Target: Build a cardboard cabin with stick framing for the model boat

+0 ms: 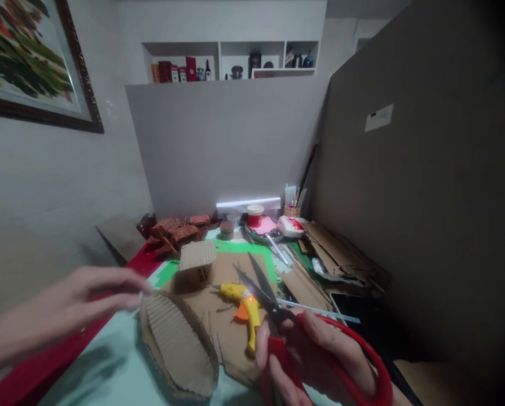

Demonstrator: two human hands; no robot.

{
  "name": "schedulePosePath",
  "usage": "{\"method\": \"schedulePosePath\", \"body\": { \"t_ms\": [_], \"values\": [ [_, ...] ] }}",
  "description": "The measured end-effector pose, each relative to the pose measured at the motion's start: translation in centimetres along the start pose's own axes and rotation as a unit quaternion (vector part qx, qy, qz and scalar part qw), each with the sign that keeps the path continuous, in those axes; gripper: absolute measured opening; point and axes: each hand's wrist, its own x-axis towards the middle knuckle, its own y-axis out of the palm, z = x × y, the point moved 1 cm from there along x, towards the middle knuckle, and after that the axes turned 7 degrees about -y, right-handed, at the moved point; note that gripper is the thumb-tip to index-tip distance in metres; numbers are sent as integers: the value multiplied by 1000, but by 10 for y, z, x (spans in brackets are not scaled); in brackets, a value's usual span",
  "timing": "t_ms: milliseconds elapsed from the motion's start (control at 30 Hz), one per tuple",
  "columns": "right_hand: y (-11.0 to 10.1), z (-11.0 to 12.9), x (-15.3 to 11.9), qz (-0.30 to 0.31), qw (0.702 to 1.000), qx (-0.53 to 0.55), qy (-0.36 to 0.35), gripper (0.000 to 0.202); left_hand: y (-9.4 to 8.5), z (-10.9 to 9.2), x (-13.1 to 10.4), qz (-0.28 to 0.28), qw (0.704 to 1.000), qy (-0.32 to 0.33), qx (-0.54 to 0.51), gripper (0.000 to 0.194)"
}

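Observation:
My right hand (311,349) grips a pair of red-handled scissors (264,286), its blades spread apart and pointing away from me. At the lower left lies a boat-shaped cardboard piece (180,344) with a corrugated inner surface and a raised rim. The thumb and fingers of my left hand (95,290) close at its far left end, pinching the edge. Between my hands, a yellow hot glue gun (246,307) rests on a flat brown cardboard sheet (227,268). Behind it stands a small cardboard hut (198,262) with a corrugated roof.
Brown-red cardboard pieces (180,232) are heaped at the back left. A red and white tub (255,216) and a brush holder (293,211) stand at the back. Stacked cardboard (341,254) lies to the right, beside a grey partition (413,169).

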Motion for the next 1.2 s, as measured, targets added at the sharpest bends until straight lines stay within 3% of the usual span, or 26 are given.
{"method": "schedulePosePath", "body": {
  "t_ms": [67, 133, 233, 333, 500, 667, 767, 900, 1067, 1200],
  "values": [
    [-2, 0, 1, -17, 1000, 7, 0, 78, 4, -4, 23, -82, 989, -28, 117, 30],
    [-4, 0, 0, -38, 999, 19, 4, 71, 12, -8, 46, -91, 986, -11, 139, 56],
    [-7, 1, 0, -58, 998, 29, 14, 59, 28, -7, 73, -49, 983, 4, 178, 87],
    [-6, 2, 2, -69, 996, 43, 30, 54, 43, 2, 90, -4, 977, 32, 212, 101],
    [-10, -4, -1, -126, 990, 50, 44, 51, 58, 17, 105, 44, 970, 62, 229, 92],
    [-16, -5, -5, -125, 990, 37, 55, 52, 56, 24, 115, 27, 983, 67, 171, 78],
    [-12, 3, 2, -125, 991, 10, 37, 54, 46, 19, 113, 24, 992, 85, 85, 80],
    [-5, 10, 16, -166, 984, -63, -34, 47, 39, -7, 94, 33, 989, 135, -49, 76],
    [-12, 3, 25, -192, 963, -147, -121, 39, 56, -41, 58, 13, 965, 212, -156, 73],
    [-9, 8, 23, -222, 950, -164, -144, 45, 74, -37, 34, -17, 964, 204, -169, 84]
  ]
}}
